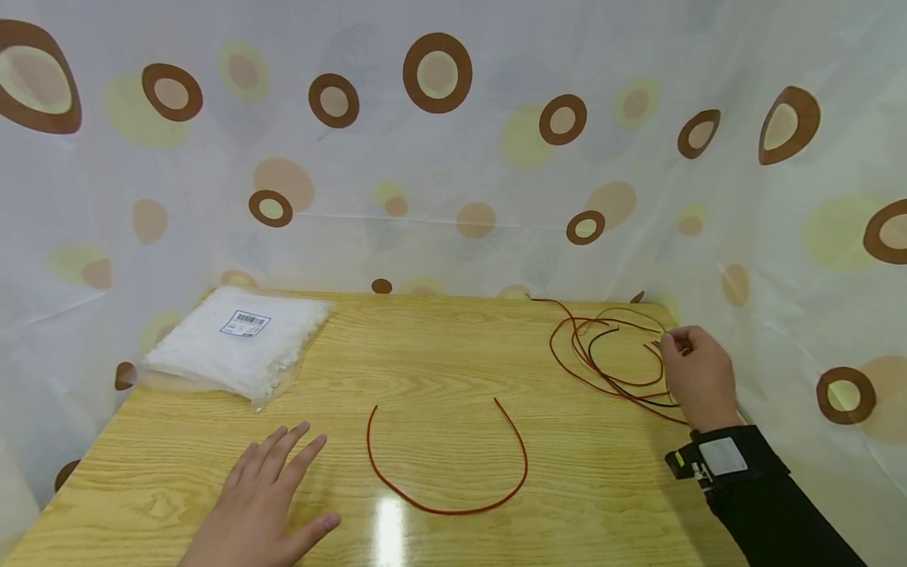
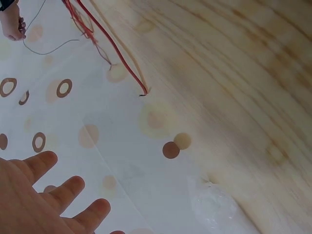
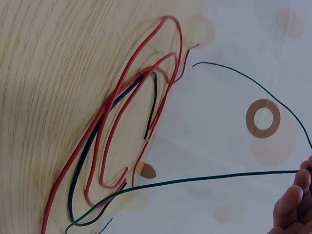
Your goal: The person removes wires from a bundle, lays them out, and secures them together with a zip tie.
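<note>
My right hand pinches a thin green wire above the right side of the table. The wire's free end arches out from the fingers. Beneath and beside this hand lies a loose coil of red wires with a black wire among them. A separate red wire lies in a U shape at the middle front, its ends pointing away from me. To the left of that U, my left hand is held over the table, fingers spread and holding nothing.
A clear plastic bag packed with white pieces and bearing a barcode label lies at the back left. The wooden table backs onto a patterned curtain, which also hangs along both sides.
</note>
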Demonstrator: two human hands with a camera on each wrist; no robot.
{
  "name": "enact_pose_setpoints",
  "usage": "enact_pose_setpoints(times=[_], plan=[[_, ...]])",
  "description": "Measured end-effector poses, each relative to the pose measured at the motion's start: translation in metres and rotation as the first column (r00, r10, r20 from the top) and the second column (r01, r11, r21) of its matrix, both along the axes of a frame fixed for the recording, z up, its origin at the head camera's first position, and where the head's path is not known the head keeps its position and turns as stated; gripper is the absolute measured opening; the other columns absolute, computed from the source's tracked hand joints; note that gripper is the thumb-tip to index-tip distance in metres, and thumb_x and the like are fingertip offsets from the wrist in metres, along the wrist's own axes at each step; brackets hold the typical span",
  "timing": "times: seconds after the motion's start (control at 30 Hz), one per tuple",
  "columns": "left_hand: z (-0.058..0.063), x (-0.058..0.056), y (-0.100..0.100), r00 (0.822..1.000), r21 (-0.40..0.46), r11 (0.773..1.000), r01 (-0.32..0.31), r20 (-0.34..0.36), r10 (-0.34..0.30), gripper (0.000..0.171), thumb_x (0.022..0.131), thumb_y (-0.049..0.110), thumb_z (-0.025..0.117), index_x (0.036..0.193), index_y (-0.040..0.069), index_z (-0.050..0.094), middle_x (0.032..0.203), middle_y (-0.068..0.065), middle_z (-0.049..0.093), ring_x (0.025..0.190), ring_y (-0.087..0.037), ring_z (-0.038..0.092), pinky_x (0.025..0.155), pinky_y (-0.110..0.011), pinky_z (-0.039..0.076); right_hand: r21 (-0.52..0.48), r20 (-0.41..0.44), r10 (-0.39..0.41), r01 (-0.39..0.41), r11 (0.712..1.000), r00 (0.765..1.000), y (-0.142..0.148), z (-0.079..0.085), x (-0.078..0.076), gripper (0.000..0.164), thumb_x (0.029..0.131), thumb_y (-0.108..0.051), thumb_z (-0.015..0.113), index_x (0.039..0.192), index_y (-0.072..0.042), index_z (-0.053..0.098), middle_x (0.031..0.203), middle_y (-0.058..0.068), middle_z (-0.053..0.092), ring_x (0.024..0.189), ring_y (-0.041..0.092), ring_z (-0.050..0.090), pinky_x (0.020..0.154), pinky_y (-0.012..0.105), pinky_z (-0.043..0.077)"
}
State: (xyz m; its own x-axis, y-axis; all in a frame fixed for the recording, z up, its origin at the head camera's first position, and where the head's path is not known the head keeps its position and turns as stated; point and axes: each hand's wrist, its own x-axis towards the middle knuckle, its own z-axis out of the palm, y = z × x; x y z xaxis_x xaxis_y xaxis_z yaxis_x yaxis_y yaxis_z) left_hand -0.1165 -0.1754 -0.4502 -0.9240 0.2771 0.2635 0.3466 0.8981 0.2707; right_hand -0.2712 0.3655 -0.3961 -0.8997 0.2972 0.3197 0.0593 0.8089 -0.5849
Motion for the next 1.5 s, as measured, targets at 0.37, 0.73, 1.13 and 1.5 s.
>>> enact_pose_setpoints(times=[0.37, 0.73, 1.13, 1.5], plan=[[0.000, 0.001, 0.002, 1.000, 0.008, 1.000, 0.004, -0.022, -0.004, 0.081, 0.083, 0.062, 0.069, 0.148, 0.020, 0.045, 0.152, -0.008, 0.041, 0.137, -0.038, 0.037, 0.106, -0.062, 0.030, 0.086, -0.095, 0.222, -0.214, 0.973, 0.970, -0.053, -0.002, 0.020, 0.028, 0.104, -0.028, 0.053, 0.109, -0.003, 0.065, 0.085, 0.008, 0.057, 0.068, 0.021, 0.046, 0.053, 0.029, 0.036], [-0.001, 0.002, 0.003, 1.000, 0.013, 1.000, 0.001, -0.014, -0.001, 0.082, 0.083, 0.062, 0.069, 0.149, 0.021, 0.044, 0.153, -0.007, 0.039, 0.139, -0.036, 0.035, 0.107, -0.061, 0.029, 0.029, 0.012, 0.356, -0.357, 0.934, 0.934, -0.104, -0.016, 0.043, 0.016, 0.101, -0.022, 0.060, 0.102, -0.008, 0.066, 0.082, 0.003, 0.054, 0.065, 0.018, 0.046, 0.051, 0.026, 0.036], [-0.002, 0.003, 0.003, 1.000, 0.016, 1.000, 0.002, -0.005, -0.002, 0.083, 0.084, 0.062, 0.068, 0.151, 0.021, 0.041, 0.155, -0.006, 0.037, 0.141, -0.035, 0.033, 0.111, -0.057, 0.026, 0.143, 0.031, 0.489, -0.488, 0.861, 0.872, -0.149, -0.034, 0.062, 0.004, 0.095, -0.015, 0.068, 0.092, -0.016, 0.069, 0.075, -0.012, 0.054, 0.060, 0.007, 0.041, 0.061, 0.027, 0.037], [-0.003, 0.005, 0.002, 0.999, 0.010, 1.000, 0.006, -0.043, -0.006, 0.083, 0.083, 0.061, 0.069, 0.150, 0.019, 0.043, 0.154, -0.007, 0.037, 0.141, -0.035, 0.033, 0.114, -0.053, 0.022, 0.141, 0.068, 0.555, -0.558, 0.817, 0.829, -0.193, -0.031, 0.078, 0.009, 0.090, -0.015, 0.073, 0.086, -0.022, 0.070, 0.074, -0.020, 0.053, 0.064, 0.002, 0.042, 0.069, 0.029, 0.038]])
